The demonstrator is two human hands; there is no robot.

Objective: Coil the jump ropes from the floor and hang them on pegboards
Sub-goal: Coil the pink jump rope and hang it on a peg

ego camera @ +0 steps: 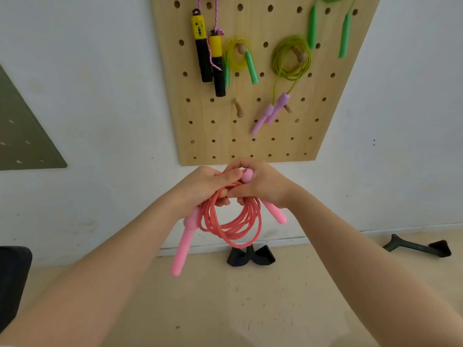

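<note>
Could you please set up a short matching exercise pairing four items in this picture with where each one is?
Things:
1. coiled pink jump rope
2. yellow-and-black handles
3. bare wooden peg
4. black fabric piece

Places:
A. on the floor by the wall
B. held in both hands
C. lower middle of the wooden pegboard
D. hanging at the pegboard's upper left

Pairs: 1-B, 2-D, 3-C, 4-A

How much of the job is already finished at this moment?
Done: several ropes hang on the pegboard. In hand: both hands, left and right, hold the coiled pink rope. Left: hanging it, perhaps on the free peg.
</note>
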